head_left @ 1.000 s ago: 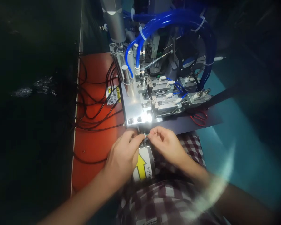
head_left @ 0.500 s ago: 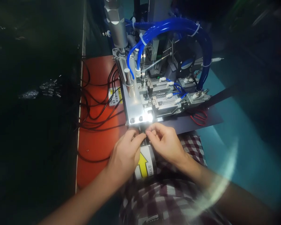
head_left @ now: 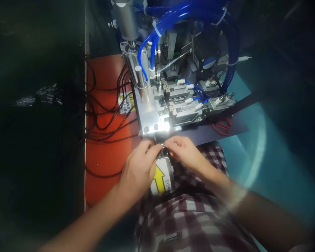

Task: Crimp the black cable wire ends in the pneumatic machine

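Note:
At the front of a metal machine (head_left: 149,113), my left hand (head_left: 140,159) and my right hand (head_left: 183,148) meet fingertip to fingertip. Between them glints a small shiny metal piece (head_left: 163,145), too small to name further. My left thumb and index finger are closed at its left side; the other fingers curl underneath, partly hidden. My right thumb and fingertips pinch at its right side. Just below the hands is a white label with a yellow arrow (head_left: 159,178) on the machine's front part.
Several black cables (head_left: 105,140) run leftward across an orange-red mat (head_left: 105,189). Metal cable ends (head_left: 49,93) lie in the dark at far left. Thick blue air tubes (head_left: 189,12) arch over the machine. Red-handled scissors or pliers (head_left: 222,126) rest at the right.
The view has shifted slightly, so the machine sits a little higher and further left. Both hands stay together at the same spot, and the metal piece between the fingertips shows more clearly.

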Demonstrator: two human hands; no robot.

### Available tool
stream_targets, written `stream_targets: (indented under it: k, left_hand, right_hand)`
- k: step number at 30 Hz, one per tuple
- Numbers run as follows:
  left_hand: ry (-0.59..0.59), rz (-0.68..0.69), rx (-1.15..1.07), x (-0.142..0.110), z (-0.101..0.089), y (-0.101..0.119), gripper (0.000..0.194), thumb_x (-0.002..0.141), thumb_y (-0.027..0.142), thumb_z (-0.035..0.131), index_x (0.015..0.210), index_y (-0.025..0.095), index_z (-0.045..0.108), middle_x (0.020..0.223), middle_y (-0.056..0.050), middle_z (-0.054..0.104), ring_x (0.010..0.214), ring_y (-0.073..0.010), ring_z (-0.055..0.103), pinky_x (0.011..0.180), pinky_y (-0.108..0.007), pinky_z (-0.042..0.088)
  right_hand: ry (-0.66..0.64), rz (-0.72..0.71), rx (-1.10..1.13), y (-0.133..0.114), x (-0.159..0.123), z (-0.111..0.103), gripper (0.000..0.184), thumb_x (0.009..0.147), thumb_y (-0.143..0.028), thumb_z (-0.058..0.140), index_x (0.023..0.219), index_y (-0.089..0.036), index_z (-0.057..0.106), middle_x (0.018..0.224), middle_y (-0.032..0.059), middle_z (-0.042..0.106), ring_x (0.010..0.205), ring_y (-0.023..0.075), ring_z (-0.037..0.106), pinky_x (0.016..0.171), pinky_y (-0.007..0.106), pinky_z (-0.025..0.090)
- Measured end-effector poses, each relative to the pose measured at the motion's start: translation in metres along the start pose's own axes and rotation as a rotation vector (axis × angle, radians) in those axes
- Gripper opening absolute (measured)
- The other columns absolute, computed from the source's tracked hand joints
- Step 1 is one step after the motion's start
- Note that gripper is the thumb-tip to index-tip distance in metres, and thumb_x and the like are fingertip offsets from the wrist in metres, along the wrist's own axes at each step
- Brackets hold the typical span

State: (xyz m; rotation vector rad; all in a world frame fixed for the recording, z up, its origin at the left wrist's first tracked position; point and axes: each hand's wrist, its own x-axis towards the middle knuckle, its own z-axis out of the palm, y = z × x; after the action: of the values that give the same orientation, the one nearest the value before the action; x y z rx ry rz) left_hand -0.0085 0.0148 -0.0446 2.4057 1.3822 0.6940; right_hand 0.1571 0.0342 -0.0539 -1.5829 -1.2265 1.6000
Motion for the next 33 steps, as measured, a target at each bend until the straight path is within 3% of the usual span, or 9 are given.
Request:
stream_targets:
  k: [3, 6, 10, 16, 24, 28, 33]
  left_hand:
    - [-0.026, -0.022, -0.04, 0.001, -0.003, 0.001, 0.031, 0.086, 0.003, 0.042, 0.107, 0.014, 0.062, 0.092, -0.008, 0.058, 0.082, -0.0169, 0.06, 0.07, -0.028, 0.054]
    - [-0.01, -0.056, -0.078, 0.001, -0.006, 0.003, 0.028, 0.088, 0.005, 0.042, 0.106, 0.015, 0.061, 0.089, -0.006, 0.059, 0.082, -0.0164, 0.059, 0.073, -0.028, 0.053]
    - [-0.038, -0.055, 0.039, 0.0, -0.011, 0.006, 0.027, 0.087, 0.009, 0.044, 0.103, 0.014, 0.065, 0.088, -0.007, 0.055, 0.074, -0.0168, 0.057, 0.061, -0.027, 0.051]
    - [-0.027, -0.02, 0.013, -0.001, -0.011, -0.001, 0.031, 0.086, 0.007, 0.043, 0.103, 0.014, 0.068, 0.087, -0.007, 0.054, 0.077, -0.0168, 0.058, 0.062, -0.027, 0.052]
    - [0.022, 0.005, -0.051, -0.002, -0.003, -0.01, 0.028, 0.086, 0.006, 0.047, 0.103, 0.016, 0.067, 0.088, -0.006, 0.055, 0.08, -0.0151, 0.058, 0.068, -0.026, 0.051]
    - [0.0, 0.013, -0.015, -0.002, -0.004, -0.008, 0.027, 0.088, 0.01, 0.045, 0.105, 0.016, 0.066, 0.088, -0.006, 0.055, 0.079, -0.016, 0.058, 0.067, -0.027, 0.052]
    - [-0.051, 0.001, 0.069, -0.002, -0.007, -0.004, 0.028, 0.088, 0.011, 0.044, 0.105, 0.013, 0.067, 0.088, -0.009, 0.055, 0.076, -0.0186, 0.059, 0.062, -0.029, 0.051]
  right_hand:
    - [-0.13, 0.054, 0.145, 0.009, 0.002, -0.004, 0.024, 0.083, -0.037, 0.052, 0.068, -0.017, 0.051, 0.052, -0.0061, 0.049, 0.037, 0.0062, 0.034, 0.04, 0.021, 0.025]
    - [-0.061, -0.088, 0.091, 0.017, 0.002, -0.005, 0.029, 0.091, -0.042, 0.043, 0.077, -0.018, 0.053, 0.06, -0.0046, 0.052, 0.042, 0.0075, 0.039, 0.042, 0.021, 0.03]
    - [0.015, -0.232, -0.054, 0.018, 0.001, 0.001, 0.029, 0.093, -0.038, 0.044, 0.07, -0.02, 0.047, 0.06, -0.0052, 0.044, 0.052, 0.0098, 0.039, 0.047, 0.022, 0.032]
    - [0.011, -0.193, 0.225, 0.014, 0.001, 0.012, 0.022, 0.087, -0.034, 0.05, 0.071, -0.021, 0.043, 0.059, -0.0071, 0.036, 0.051, 0.0094, 0.031, 0.048, 0.023, 0.027]
    - [0.074, -0.367, 0.072, 0.02, 0.0, 0.009, 0.019, 0.091, -0.03, 0.049, 0.074, -0.02, 0.046, 0.065, -0.0043, 0.041, 0.059, 0.0113, 0.04, 0.055, 0.025, 0.033]
    - [0.071, -0.273, 0.164, 0.018, 0.0, 0.008, 0.023, 0.087, -0.035, 0.054, 0.072, -0.02, 0.046, 0.061, -0.0053, 0.04, 0.054, 0.0099, 0.036, 0.051, 0.025, 0.03]
    - [-0.114, -0.024, 0.434, 0.015, 0.005, 0.005, 0.032, 0.076, -0.045, 0.065, 0.069, -0.019, 0.048, 0.053, -0.0076, 0.04, 0.047, 0.007, 0.027, 0.046, 0.024, 0.019]
